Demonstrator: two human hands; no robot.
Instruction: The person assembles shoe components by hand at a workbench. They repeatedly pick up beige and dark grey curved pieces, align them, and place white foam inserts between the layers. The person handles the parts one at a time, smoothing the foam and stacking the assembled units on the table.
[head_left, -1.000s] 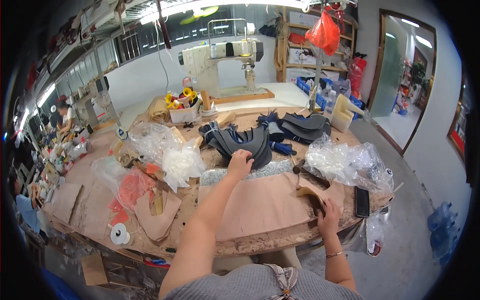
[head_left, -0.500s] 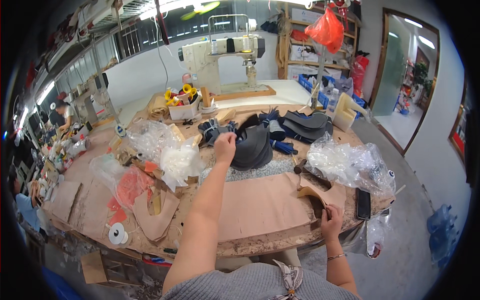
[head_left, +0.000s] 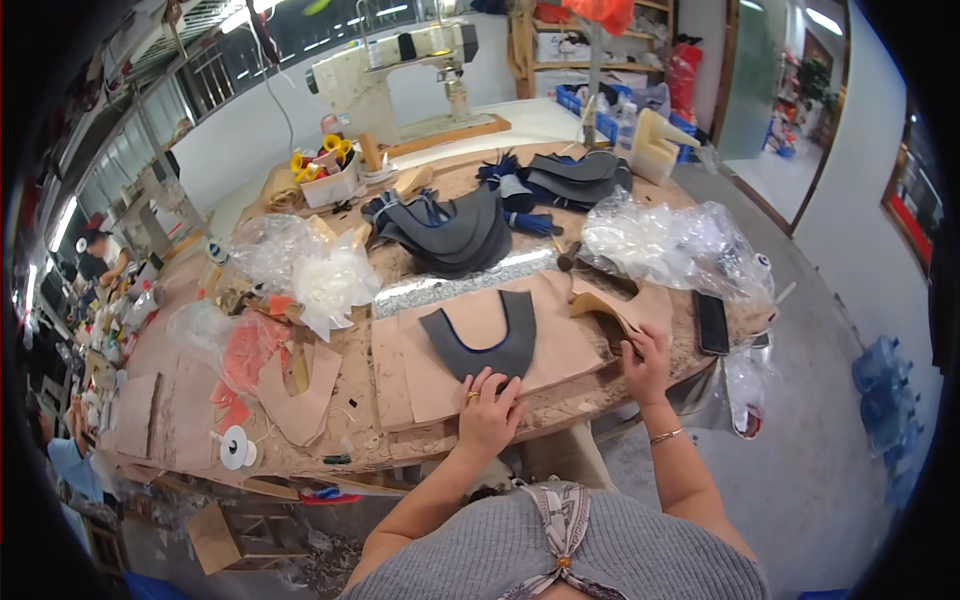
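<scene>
A dark grey U-shaped fabric piece (head_left: 487, 344) with a blue inner edge lies flat on pinkish-tan sheets (head_left: 425, 388), its open end facing away from me. My left hand (head_left: 488, 415) rests at its near curve, fingers spread and fingertips on the edge. To the right, my right hand (head_left: 648, 362) pinches the near end of a curved tan piece (head_left: 603, 308), which stands partly raised off the table. Beyond the sheets sits a stack of similar grey curved pieces (head_left: 450, 232), with another grey stack (head_left: 578, 178) behind it to the right.
Crumpled clear plastic (head_left: 655, 240) and a black phone (head_left: 711, 323) lie on the right. More plastic bags (head_left: 305, 265), a pinkish cutout (head_left: 300, 395) and a white spool (head_left: 237, 447) are on the left. A sewing machine (head_left: 390, 85) stands at the back.
My left hand has come back from the far stack, and one grey U-shaped piece now lies on the sheets. My right hand stays at the tan piece. The whole view has shifted.
</scene>
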